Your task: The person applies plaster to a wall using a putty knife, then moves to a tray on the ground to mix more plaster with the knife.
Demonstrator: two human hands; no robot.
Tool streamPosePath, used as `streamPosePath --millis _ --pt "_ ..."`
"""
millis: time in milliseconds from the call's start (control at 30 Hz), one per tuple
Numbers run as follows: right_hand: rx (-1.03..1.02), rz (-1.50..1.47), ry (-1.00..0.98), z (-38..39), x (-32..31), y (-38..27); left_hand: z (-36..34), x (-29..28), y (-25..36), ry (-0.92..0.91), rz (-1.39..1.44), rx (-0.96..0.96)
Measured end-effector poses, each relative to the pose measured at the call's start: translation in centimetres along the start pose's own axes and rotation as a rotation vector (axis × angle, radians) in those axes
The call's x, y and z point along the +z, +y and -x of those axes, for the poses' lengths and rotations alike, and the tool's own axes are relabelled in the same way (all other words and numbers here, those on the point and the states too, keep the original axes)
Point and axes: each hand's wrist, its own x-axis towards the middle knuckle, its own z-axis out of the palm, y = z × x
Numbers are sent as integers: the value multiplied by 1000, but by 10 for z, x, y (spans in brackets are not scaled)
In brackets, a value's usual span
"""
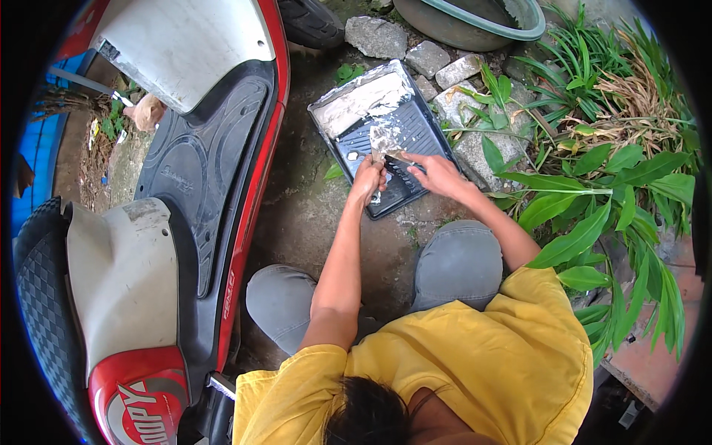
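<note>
A black ribbed paint tray (394, 205) lies on the ground in front of my knees, with thick white paste (367, 101) heaped in its far end. My left hand (368, 180) is closed over the tray around the handle of a putty knife (383, 139), whose blade is smeared with white paste. From the right, my right hand (437, 175) holds a second flat scraper (401, 156), its blade meeting the first knife. Most of both handles is hidden by my fingers. Bits of paste dot the tray's ribs.
A red and white scooter (248, 185) stands close on my left. Stones (376, 37) and rubble line the tray's far and right sides. Behind them is a large green-rimmed basin (475, 28). Leafy plants (586, 215) crowd my right arm.
</note>
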Motion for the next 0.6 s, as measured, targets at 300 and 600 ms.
streamPosePath --millis 300,600 --pt "39 -684 -58 -26 -25 4 -6 -3 0 -69 -107 24" --pt "-132 -491 99 -10 28 30 -15 -4 -10 315 -727 300"
